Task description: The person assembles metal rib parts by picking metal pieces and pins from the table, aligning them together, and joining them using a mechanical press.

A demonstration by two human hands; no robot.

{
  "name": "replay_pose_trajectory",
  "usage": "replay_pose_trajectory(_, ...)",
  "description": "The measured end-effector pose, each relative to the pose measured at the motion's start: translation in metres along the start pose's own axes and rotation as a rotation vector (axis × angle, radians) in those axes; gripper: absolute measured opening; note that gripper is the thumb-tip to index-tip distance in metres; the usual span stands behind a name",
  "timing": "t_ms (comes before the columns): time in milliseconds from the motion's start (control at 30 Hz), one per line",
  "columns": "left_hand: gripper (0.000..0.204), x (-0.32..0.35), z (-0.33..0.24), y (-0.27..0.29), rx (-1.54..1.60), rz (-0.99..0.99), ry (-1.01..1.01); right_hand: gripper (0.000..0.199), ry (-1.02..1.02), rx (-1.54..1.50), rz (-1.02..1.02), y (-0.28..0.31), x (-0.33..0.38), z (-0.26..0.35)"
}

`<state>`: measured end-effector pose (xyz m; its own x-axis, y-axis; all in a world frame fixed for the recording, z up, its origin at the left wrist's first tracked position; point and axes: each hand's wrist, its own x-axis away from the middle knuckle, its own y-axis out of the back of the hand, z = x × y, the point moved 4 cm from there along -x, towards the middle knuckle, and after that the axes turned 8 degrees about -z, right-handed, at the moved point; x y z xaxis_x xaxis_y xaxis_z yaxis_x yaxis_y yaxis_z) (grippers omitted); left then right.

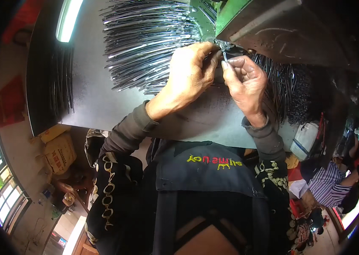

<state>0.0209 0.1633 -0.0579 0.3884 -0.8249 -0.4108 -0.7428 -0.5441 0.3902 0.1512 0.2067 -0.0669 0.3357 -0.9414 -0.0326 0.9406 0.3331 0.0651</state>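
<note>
My left hand (188,76) and my right hand (245,80) meet at the base of a green machine (247,17), over a dark flat worktable (94,97). Both pinch a small shiny metal piece (225,52) right under the machine's edge; the fingertips hide most of it. A big fan-shaped pile of thin shiny metal strips (149,42) lies just left of my left hand. More thin dark strips (279,85) lie behind my right hand.
A row of dark strips (62,80) lies near the table's left edge, under a bright tube light (69,19). A white plastic container (304,140) sits at the table's right corner. Another person in a striped shirt (330,187) sits at lower right. Sacks (60,153) lie below left.
</note>
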Motion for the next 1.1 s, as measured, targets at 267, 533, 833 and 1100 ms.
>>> replay_pose_trajectory(267,0.012,0.003,-0.001,-0.004,-0.071,-0.035,-0.082,0.005,-0.077,-0.062,-0.032,0.001,-0.004,-0.002)
replay_pose_trajectory(533,0.01,-0.01,0.0,-0.013,-0.147,-0.112,-0.228,0.012,-0.208,-0.186,-0.094,0.004,-0.017,-0.004)
replay_pose_trajectory(833,0.013,-0.011,-0.006,-0.011,-0.376,-0.019,-0.376,0.01,-0.165,-0.204,-0.081,0.009,-0.02,-0.013)
replay_pose_trajectory(1100,0.019,-0.002,-0.025,-0.005,-0.332,0.044,-0.269,0.012,-0.189,-0.457,-0.107,-0.007,-0.011,-0.003)
